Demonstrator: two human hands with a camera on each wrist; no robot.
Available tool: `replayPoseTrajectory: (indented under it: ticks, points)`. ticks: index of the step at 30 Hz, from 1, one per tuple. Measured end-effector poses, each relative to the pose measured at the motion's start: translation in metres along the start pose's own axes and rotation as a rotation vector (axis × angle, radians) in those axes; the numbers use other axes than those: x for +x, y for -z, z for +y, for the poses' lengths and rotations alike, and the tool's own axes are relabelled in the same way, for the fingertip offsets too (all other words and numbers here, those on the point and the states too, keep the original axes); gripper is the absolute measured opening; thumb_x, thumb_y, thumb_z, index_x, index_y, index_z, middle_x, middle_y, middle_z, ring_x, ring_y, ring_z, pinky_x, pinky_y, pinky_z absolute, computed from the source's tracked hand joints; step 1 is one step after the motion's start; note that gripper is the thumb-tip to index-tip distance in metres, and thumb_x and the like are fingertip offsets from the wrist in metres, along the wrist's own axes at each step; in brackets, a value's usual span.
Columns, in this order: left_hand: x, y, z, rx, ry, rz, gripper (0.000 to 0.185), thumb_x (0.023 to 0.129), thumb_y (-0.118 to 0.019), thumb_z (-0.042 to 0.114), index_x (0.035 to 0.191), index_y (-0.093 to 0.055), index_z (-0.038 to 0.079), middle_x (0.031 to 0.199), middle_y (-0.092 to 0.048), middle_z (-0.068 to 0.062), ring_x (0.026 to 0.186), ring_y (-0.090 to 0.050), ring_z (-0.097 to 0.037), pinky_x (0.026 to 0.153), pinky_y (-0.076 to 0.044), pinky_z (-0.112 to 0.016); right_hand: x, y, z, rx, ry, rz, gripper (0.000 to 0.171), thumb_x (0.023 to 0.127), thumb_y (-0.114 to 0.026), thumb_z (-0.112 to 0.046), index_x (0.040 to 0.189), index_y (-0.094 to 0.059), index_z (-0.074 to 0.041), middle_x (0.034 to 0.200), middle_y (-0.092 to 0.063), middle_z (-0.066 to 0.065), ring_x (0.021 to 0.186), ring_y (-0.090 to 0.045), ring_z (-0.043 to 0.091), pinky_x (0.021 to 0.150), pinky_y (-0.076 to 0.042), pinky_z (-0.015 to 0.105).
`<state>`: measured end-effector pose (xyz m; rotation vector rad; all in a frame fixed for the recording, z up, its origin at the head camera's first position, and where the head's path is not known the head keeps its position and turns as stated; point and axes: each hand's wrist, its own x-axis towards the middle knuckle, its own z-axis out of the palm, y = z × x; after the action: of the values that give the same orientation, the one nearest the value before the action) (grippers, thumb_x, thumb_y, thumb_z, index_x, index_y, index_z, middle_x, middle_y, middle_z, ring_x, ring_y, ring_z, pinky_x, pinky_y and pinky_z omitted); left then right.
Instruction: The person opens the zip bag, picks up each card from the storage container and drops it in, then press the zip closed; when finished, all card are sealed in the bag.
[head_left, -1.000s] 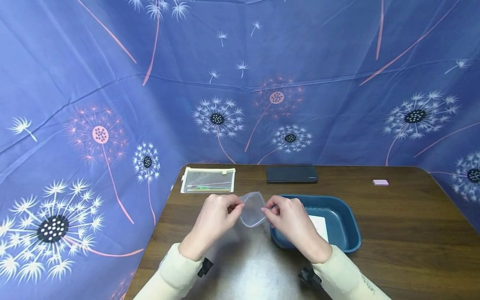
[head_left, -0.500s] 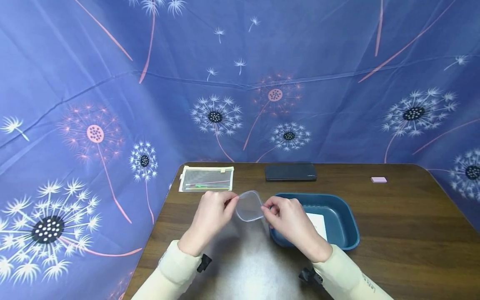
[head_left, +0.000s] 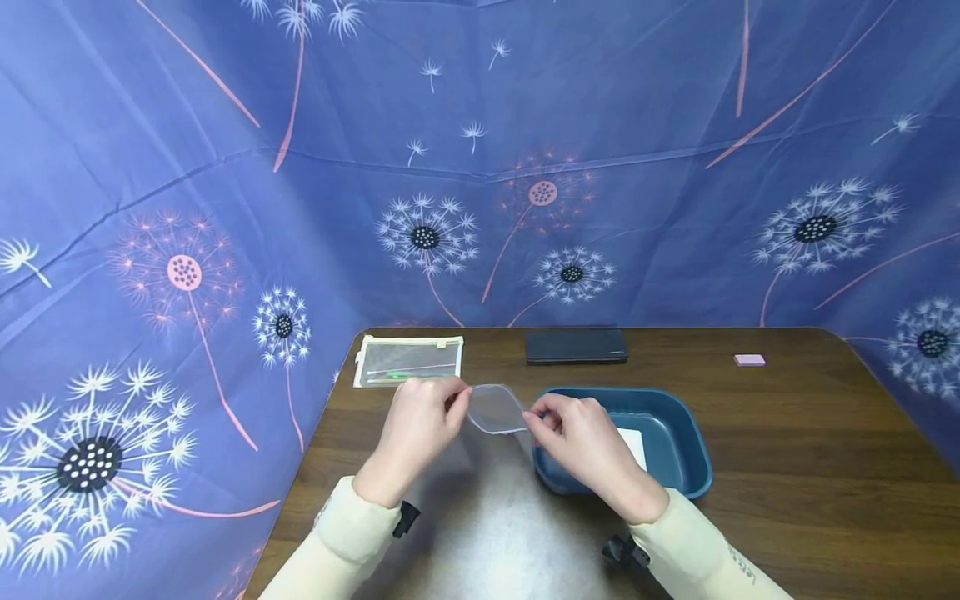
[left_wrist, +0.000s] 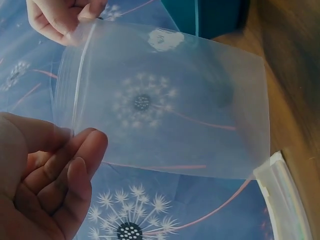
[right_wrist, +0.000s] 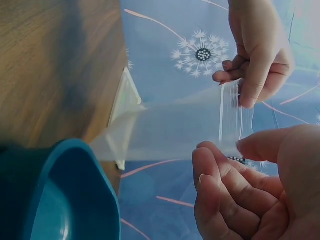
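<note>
A clear zip-lock bag [head_left: 497, 410] hangs between the two hands over the table, its mouth parted into a rounded loop in the head view. My left hand [head_left: 420, 429] pinches one end of the mouth between thumb and fingers. At the other end, the right hand [head_left: 588, 446] pinches the rim in the same way. The left wrist view shows the white zip strip [left_wrist: 84, 75] running between both grips, with the see-through bag body [left_wrist: 170, 110] stretching away from it. Nothing is visible inside the bag.
Beside the right hand stands a blue plastic basin [head_left: 678, 433] with a white piece [head_left: 633, 446] in it. Farther back lie a mesh zip pouch [head_left: 408, 357] holding pens, a black case [head_left: 576, 347] and a small pink block [head_left: 750, 360]. Patterned cloth hangs behind the table.
The left hand has moved a little left and away from the right hand. The bag's mouth has been drawn wider between them. The right hand has barely moved.
</note>
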<state>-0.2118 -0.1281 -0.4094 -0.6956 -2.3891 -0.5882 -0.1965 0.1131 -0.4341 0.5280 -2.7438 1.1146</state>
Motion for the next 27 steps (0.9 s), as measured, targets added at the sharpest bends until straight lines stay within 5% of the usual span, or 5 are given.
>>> replayPoseTrajectory:
  ticks: [8,15,27]
  points:
    - [0.002,0.001,0.003,0.048,-0.014,0.002,0.013,0.087,-0.077,0.007,0.076,-0.074,0.013,0.064,-0.067,0.006,0.054,-0.063,-0.017,0.055,-0.051,-0.041,-0.006,0.018,0.01,-0.126,0.029,0.012,0.024,0.102,-0.067,-0.039,0.082,-0.068,-0.026,0.055,-0.045,-0.017,0.046,-0.041,0.005,0.049,-0.034,0.028]
    - [0.005,0.002,0.003,0.058,-0.032,0.01,0.016,0.086,-0.078,0.006,0.073,-0.072,0.014,0.063,-0.066,0.005,0.053,-0.062,-0.018,0.054,-0.05,-0.042,-0.002,0.039,0.029,-0.204,0.055,0.01,0.009,0.098,-0.069,-0.018,0.095,-0.077,-0.015,0.065,-0.056,-0.016,0.05,-0.046,0.004,0.048,-0.038,0.028]
    - [0.007,0.001,0.003,0.069,-0.039,0.001,0.017,0.085,-0.079,0.007,0.072,-0.07,0.014,0.061,-0.064,0.004,0.052,-0.062,-0.022,0.055,-0.05,-0.045,0.023,0.065,0.078,-0.424,0.086,-0.232,0.01,0.092,-0.069,-0.008,0.085,-0.073,-0.013,0.068,-0.059,-0.008,0.054,-0.048,0.008,0.051,-0.042,0.032]
